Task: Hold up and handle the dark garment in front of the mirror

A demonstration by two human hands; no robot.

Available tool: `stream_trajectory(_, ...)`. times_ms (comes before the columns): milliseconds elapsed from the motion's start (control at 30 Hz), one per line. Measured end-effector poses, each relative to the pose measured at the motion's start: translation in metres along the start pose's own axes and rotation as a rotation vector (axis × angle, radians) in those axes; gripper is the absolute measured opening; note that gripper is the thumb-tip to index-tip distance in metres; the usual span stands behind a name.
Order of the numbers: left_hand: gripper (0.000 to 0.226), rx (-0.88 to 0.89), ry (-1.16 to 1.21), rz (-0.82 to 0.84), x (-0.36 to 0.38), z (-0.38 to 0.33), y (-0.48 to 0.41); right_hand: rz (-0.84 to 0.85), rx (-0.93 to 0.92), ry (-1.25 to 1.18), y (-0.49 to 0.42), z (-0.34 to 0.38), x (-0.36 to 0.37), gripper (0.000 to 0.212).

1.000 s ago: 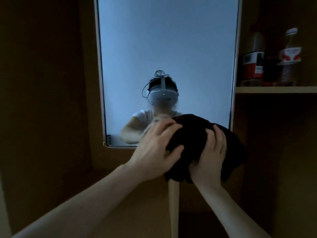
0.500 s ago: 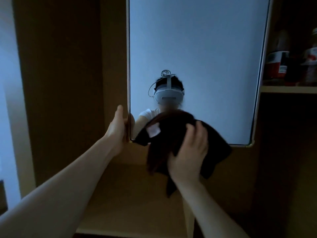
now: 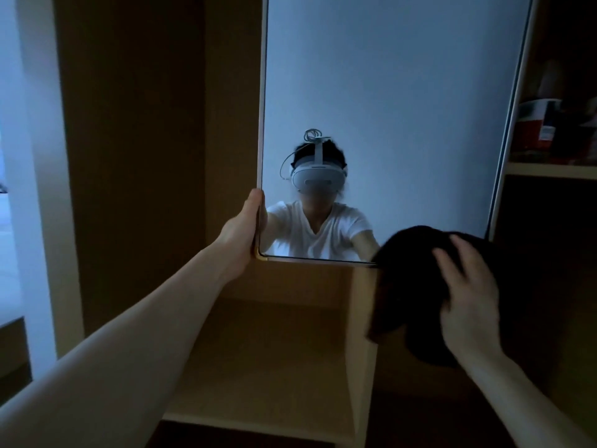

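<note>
We've got a dark cloth (image 3: pixel 416 286) bunched under our right hand (image 3: pixel 468 305), at the lower right corner of the mirror door (image 3: pixel 387 92). The cloth's top edge overlaps the glass just above the btm frame; the rest hangs below it, in front of the dark cupboard area to the right. Our fingers are spread and curled over the cloth's top, gripping into the fabric; the thumb side is hidden, so we can't tell how it closes underneath.

Our left hand (image 3: pixel 245 227) holds the mirror door's left edge near the btm corner, thumb along the frame outside, fingers wrapped behind & out of sight.

In the glass we see our reflection: white tee, headset w/ a cable loop on top, both arms reaching fwd.

Below the door sits a light wooden shelf compartment (image 3: pixel 274 350) w/ an upright divider on its right. At far right, a shelf (image 3: pixel 549 169) carries a red-and-white container (image 3: pixel 536 127), blurred in the dim light.
</note>
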State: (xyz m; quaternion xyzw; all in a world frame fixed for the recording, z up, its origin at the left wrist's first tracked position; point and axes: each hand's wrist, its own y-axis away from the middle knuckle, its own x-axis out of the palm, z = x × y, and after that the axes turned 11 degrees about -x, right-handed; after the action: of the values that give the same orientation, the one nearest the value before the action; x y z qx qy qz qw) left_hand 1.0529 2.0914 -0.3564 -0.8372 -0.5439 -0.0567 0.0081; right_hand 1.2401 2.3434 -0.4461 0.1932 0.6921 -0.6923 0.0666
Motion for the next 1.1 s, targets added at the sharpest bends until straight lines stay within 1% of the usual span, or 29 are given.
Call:
stream_trajectory(67,0.091,-0.004,-0.002,0.01,0.0,-0.001,0.001,-0.093,0.232,-0.17,-0.003,0.01,0.004,0.044)
stream_trajectory(100,0.092,-0.008,0.0,0.02,-0.001,-0.001,0.003,-0.137,0.304,-0.245,-0.008,0.026,0.01,0.046)
stream_trajectory(133,0.095,-0.015,0.006,0.027,-0.003,-0.002,0.002,-0.168,0.327,-0.276,-0.014,0.048,0.017,0.054)
stream_trajectory(167,0.098,-0.027,0.006,0.035,-0.004,-0.003,0.004,-0.171,0.297,-0.278,-0.02,0.074,0.026,0.061)
stream_trajectory(200,0.1,-0.051,-0.002,0.045,-0.004,-0.004,0.006,-0.136,0.24,-0.264,-0.026,0.102,0.035,0.066)
stream_trajectory(233,0.098,-0.062,-0.012,0.065,-0.005,-0.005,0.007,-0.061,0.167,-0.244,-0.031,0.13,0.044,0.07)
stream_trajectory(300,0.076,-0.073,-0.031,0.113,-0.006,-0.007,0.007,0.078,-0.051,-0.147,-0.038,0.177,0.06,0.075)
stream_trajectory(333,0.07,-0.089,-0.034,0.129,-0.008,-0.006,0.002,0.124,-0.159,-0.105,-0.04,0.188,0.065,0.075)
stream_trajectory(367,0.069,-0.104,-0.03,0.131,-0.009,-0.005,-0.002,0.173,-0.245,-0.095,-0.043,0.189,0.068,0.074)
stream_trajectory(433,0.07,-0.103,-0.014,0.161,-0.01,-0.003,-0.004,0.3,-0.415,-0.122,-0.053,0.164,0.063,0.071)
stream_trajectory(500,0.075,-0.115,-0.001,0.19,-0.01,-0.004,0.0,0.379,-0.629,-0.131,-0.069,0.136,0.05,0.065)
stream_trajectory(533,0.076,-0.119,0.008,0.18,-0.01,-0.003,-0.002,0.419,-0.696,-0.135,-0.078,0.127,0.043,0.062)
stream_trajectory(600,0.072,-0.111,0.017,0.155,-0.009,-0.003,-0.004,0.481,-0.75,-0.167,-0.097,0.123,0.034,0.057)
stream_trajectory(700,0.062,-0.081,0.054,0.163,-0.007,-0.004,-0.005,0.431,-0.793,-0.229,-0.128,0.124,0.034,0.053)
stream_trajectory(800,0.056,-0.01,0.057,0.151,-0.004,-0.002,-0.009,0.26,-0.764,-0.255,-0.172,0.125,0.036,0.052)
stream_trajectory(867,0.054,0.017,0.074,0.15,-0.003,-0.002,-0.008,0.11,-0.668,-0.224,-0.196,0.133,0.036,0.052)
stream_trajectory(933,0.052,0.02,0.154,0.195,-0.004,-0.003,-0.007,0.031,-0.568,-0.172,-0.198,0.14,0.039,0.052)
stream_trajectory(967,0.052,0.007,0.198,0.209,-0.007,-0.002,-0.007,0.017,-0.566,-0.157,-0.189,0.141,0.042,0.052)
stream_trajectory(1000,0.054,-0.016,0.223,0.202,-0.009,-0.001,-0.007,0.026,-0.61,-0.157,-0.176,0.139,0.044,0.053)
stream_trajectory(1033,0.058,-0.039,0.246,0.197,-0.012,-0.001,-0.01,0.074,-0.691,-0.174,-0.162,0.136,0.046,0.053)
stream_trajectory(1100,0.07,-0.105,0.231,0.176,-0.014,-0.003,-0.006,0.296,-0.873,-0.227,-0.139,0.126,0.047,0.053)
